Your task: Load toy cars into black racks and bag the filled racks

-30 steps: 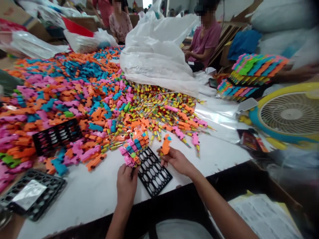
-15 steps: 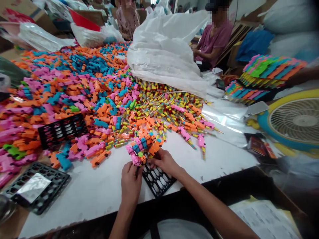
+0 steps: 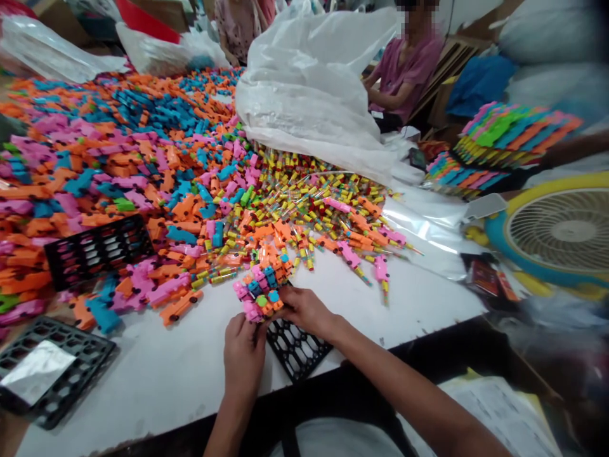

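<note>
A tight cluster of small plastic toy cars [image 3: 261, 285], pink, orange and blue, stands packed on end at the far part of a black slotted tray [image 3: 299, 352]. The tray's near slots are bare and show the white tabletop. My left hand [image 3: 244, 355] is closed at the cluster's near left edge; what its fingertips grip is hidden. From the right, my right hand [image 3: 307, 311] reaches in, fingers pinched on a toy car with a blue end at the cluster's near side. The cars partly cover its fingertips.
Loose toy cars [image 3: 181, 308] heap across the left and back. Yellow-capped clear sticks [image 3: 304, 190] lie before a large white plastic bag [image 3: 314, 89]. Other black trays [image 3: 99, 247] rest at left. A fan [image 3: 571, 228] and stacked filled trays [image 3: 518, 136] stand right. Two people sit behind.
The orange car that tilted out by my right hand now lines up with the cluster. My right hand has drawn closer to my left. The view has shifted slightly.
</note>
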`<state>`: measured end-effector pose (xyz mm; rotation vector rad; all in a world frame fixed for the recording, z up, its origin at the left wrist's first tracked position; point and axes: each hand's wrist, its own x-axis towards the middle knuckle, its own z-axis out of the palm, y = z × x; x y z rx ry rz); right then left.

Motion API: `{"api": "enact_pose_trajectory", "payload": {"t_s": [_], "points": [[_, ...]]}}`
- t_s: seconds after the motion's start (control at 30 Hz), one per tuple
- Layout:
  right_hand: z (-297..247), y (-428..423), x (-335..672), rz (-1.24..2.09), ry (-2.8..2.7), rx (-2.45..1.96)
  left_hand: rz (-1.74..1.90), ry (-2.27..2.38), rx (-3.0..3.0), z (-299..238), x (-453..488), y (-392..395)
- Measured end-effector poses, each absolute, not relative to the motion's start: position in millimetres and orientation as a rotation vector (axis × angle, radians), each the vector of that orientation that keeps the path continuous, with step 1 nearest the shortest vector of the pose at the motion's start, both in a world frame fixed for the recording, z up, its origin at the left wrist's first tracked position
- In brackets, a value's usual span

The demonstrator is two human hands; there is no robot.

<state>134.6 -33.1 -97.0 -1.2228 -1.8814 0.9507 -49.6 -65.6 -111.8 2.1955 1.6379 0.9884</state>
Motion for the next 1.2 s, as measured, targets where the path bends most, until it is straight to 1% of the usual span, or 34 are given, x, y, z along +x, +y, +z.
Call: {"api": "enact_pose_trajectory", "payload": {"t_s": [0.07, 0.13, 0.23, 0.3, 0.4, 0.43, 0.5, 0.6, 0.73, 0.83, 0.97, 1.03, 1.1, 1.13, 1.2], "points": [[-95, -33, 130, 0.855, -1.999, -1.231, 1.017, 1.632, 2.234, -111, -50, -64], [-94, -35, 129, 0.86, -2.019, -1.231, 1.02, 1.633, 2.27, -110, -49, -63], [-91, -38, 149, 0.796, -1.845, -1.248, 1.005, 1.658, 2.268, -109, -49, -62], [-87, -39, 184, 0.583, -1.611, -1.406, 1.0, 1.682, 2.228, -109, -48, -62], [-79, -34, 251, 0.082, -1.316, -1.866, 0.979, 1.693, 2.171, -110, -49, -62], [-76, -32, 272, -0.024, -1.281, -2.0, 0.973, 1.691, 2.16, -110, -49, -61], [-72, -27, 302, -0.096, -1.287, -2.116, 0.969, 1.689, 2.147, -110, -49, -60], [-71, -22, 322, -0.092, -1.313, -2.163, 0.977, 1.699, 2.135, -110, -49, -60], [-74, -18, 335, -0.155, -1.212, -2.317, 0.986, 1.699, 2.123, -112, -49, -61], [-76, -18, 351, -0.143, -1.181, -2.411, 0.96, 1.717, 2.125, -113, -50, -61], [-69, -27, 361, -0.133, -1.189, -2.401, 0.974, 1.702, 2.147, -114, -51, -59], [-61, -35, 352, -0.121, -1.205, -2.324, 0.982, 1.692, 2.143, -112, -50, -59], [-56, -43, 329, 0.029, -1.205, -2.181, 0.974, 1.697, 2.133, -110, -49, -60], [-56, -47, 312, 0.186, -1.2, -2.087, 0.964, 1.702, 2.127, -109, -48, -61], [-59, -53, 270, 0.622, -1.173, -1.849, 0.944, 1.711, 2.118, -108, -47, -62]]}}
